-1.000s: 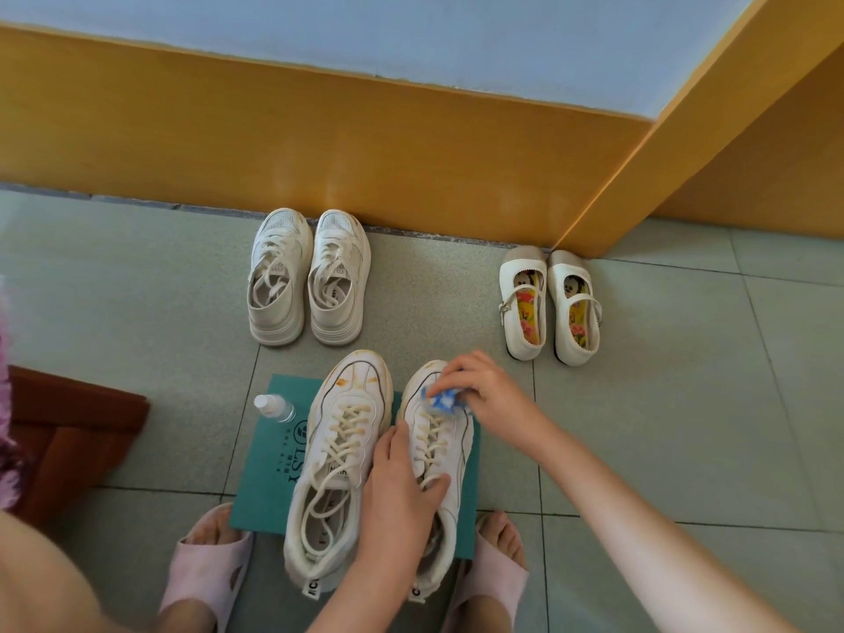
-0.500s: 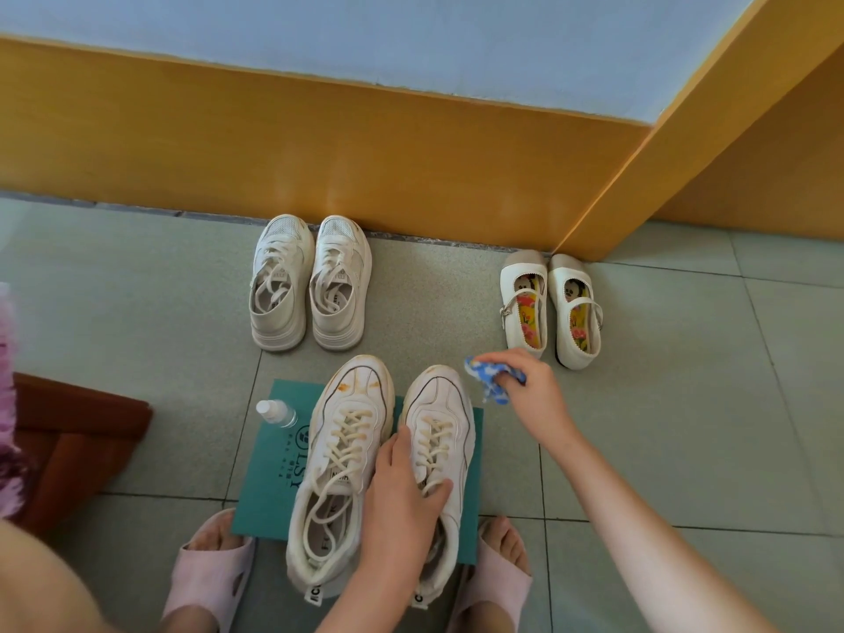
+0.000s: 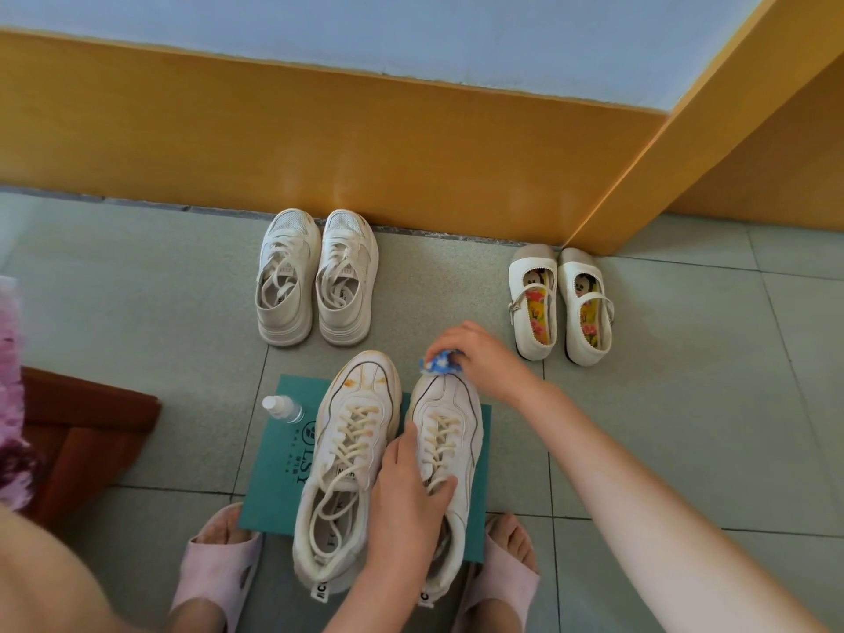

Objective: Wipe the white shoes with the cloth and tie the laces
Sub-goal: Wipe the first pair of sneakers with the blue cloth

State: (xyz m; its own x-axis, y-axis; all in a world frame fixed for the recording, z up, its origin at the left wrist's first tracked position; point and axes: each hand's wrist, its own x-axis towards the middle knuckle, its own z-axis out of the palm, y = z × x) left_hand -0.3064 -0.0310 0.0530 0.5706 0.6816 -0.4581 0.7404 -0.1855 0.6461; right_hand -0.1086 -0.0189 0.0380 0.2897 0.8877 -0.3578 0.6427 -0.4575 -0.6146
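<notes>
While tight in right-hand fingers (image 3: pixel 450 336), blue cloth (image 3: pixel 439 362) against the toe of the white shoe (image 3: pixel 450 418).

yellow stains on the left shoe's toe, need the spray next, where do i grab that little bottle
Pinch the spray bottle across its clear body, coming down from above. It looks to lie on its side at the teal mat corner, white cap pointing left, so the round sides are open; the stained shoe crowds its right.
</notes>
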